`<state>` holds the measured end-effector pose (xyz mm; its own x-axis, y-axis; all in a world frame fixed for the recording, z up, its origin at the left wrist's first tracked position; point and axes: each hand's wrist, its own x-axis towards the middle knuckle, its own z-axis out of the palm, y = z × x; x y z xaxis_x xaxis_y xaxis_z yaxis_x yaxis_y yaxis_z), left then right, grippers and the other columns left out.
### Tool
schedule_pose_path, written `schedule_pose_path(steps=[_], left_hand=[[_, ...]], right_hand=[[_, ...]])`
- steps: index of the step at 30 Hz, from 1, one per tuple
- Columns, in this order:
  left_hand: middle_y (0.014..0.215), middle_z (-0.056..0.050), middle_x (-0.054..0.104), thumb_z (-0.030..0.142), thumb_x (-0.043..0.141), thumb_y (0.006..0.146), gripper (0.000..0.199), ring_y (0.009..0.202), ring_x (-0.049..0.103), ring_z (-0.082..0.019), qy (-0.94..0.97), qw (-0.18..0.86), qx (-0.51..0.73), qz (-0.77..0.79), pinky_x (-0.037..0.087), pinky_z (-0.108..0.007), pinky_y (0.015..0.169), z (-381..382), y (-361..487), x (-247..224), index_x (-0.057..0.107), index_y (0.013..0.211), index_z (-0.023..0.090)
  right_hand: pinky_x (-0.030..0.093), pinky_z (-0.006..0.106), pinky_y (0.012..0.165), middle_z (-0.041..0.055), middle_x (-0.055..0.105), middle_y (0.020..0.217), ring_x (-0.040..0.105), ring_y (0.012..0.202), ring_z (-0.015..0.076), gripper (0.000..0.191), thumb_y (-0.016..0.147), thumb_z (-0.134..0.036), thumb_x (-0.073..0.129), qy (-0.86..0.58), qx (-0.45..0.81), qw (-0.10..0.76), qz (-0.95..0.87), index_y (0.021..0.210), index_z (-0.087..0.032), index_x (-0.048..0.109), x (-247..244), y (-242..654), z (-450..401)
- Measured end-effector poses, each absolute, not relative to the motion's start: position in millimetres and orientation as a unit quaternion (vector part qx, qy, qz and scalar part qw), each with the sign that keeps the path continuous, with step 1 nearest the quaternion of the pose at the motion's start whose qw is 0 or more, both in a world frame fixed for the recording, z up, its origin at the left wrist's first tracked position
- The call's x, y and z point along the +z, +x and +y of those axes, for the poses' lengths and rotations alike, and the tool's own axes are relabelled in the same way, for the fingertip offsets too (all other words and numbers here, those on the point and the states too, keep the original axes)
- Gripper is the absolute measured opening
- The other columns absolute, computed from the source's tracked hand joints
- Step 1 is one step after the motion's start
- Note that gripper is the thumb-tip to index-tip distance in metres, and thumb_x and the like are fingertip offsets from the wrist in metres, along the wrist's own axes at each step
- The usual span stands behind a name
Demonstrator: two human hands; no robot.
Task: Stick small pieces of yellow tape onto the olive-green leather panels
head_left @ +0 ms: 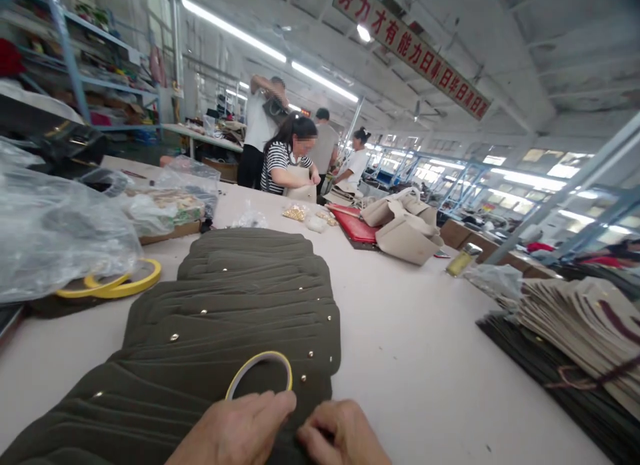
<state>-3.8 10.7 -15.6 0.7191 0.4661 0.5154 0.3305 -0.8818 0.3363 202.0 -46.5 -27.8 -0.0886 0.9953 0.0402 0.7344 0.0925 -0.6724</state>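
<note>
My left hand [243, 425] is closed around the lower edge of a yellow-rimmed roll of tape [266, 354], which stands up above the fingers. Beside it, my right hand [345, 428] has its fingers curled in a pinch at the right edge of the dark panels; what lies between the fingertips is hidden. Under both hands spreads an overlapping row of dark olive flat panels [225, 325], with small shiny metal studs [174, 337] along both sides. The panels run away from me up the pale table [400, 358].
Yellow tape rolls [133, 285] lie at left by a clear plastic bag [60, 225]. Farther back are gold metal parts [295, 213], a red item [353, 225] and beige bags [407, 232]. Stacked panels [575, 338] sit at right. Several people work beyond the table.
</note>
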Motion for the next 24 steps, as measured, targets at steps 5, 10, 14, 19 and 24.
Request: schedule_pose_path(steps=[5,10,14,19,24], left_hand=[[0.095,-0.003,0.073,0.018,0.035,0.097,0.037,0.079,0.070,-0.013,0.915,0.131,0.307,0.227,0.056,-0.020,0.069,3.2,-2.9,-1.9,0.036,0.134,0.019],[0.089,-0.002,0.072,0.023,0.035,0.099,0.032,0.071,0.070,-0.015,0.914,0.142,0.279,0.259,0.055,-0.022,0.059,1.4,0.5,-2.2,0.034,0.131,0.018],[0.083,0.000,0.070,0.020,0.037,0.098,0.027,0.067,0.068,-0.014,0.917,0.142,0.268,0.258,0.052,-0.023,0.056,1.0,0.7,-5.5,0.039,0.124,0.019],[0.078,0.001,0.064,0.018,0.033,0.098,0.018,0.066,0.064,-0.013,0.920,0.117,0.272,0.258,0.050,-0.023,0.059,1.0,0.9,-6.2,0.050,0.102,0.020],[0.064,0.002,0.054,0.015,0.031,0.097,0.026,0.054,0.053,-0.012,0.910,0.094,0.303,0.266,0.040,-0.022,0.050,-1.4,5.3,-1.9,0.049,0.078,0.020]], right_hand=[[0.047,0.023,0.065,0.0025,0.070,0.079,0.063,0.070,0.0147,0.014,0.085,-0.016,0.058,-0.554,0.254,0.441,-0.659,0.088,-0.019,0.071,1.8,195.4,-49.5],[0.050,0.026,0.074,0.0055,0.069,0.089,0.062,0.080,0.0157,0.016,0.085,-0.009,0.059,-0.464,0.192,0.471,-0.725,0.097,-0.018,0.065,0.0,184.3,-47.8],[0.048,0.026,0.065,0.0050,0.067,0.077,0.061,0.070,0.0156,0.015,0.085,-0.005,0.053,-0.449,0.098,0.454,-0.763,0.087,-0.017,0.062,-6.5,179.6,-45.2],[0.045,0.025,0.057,0.0040,0.064,0.069,0.058,0.061,0.0148,0.016,0.080,-0.004,0.051,-0.468,0.010,0.450,-0.761,0.080,-0.017,0.060,-10.3,178.0,-44.2],[0.042,0.022,0.049,0.0006,0.061,0.058,0.055,0.050,0.0120,0.011,0.077,-0.013,0.056,-0.568,0.190,0.481,-0.641,0.068,-0.017,0.062,-3.3,170.3,-47.9]])
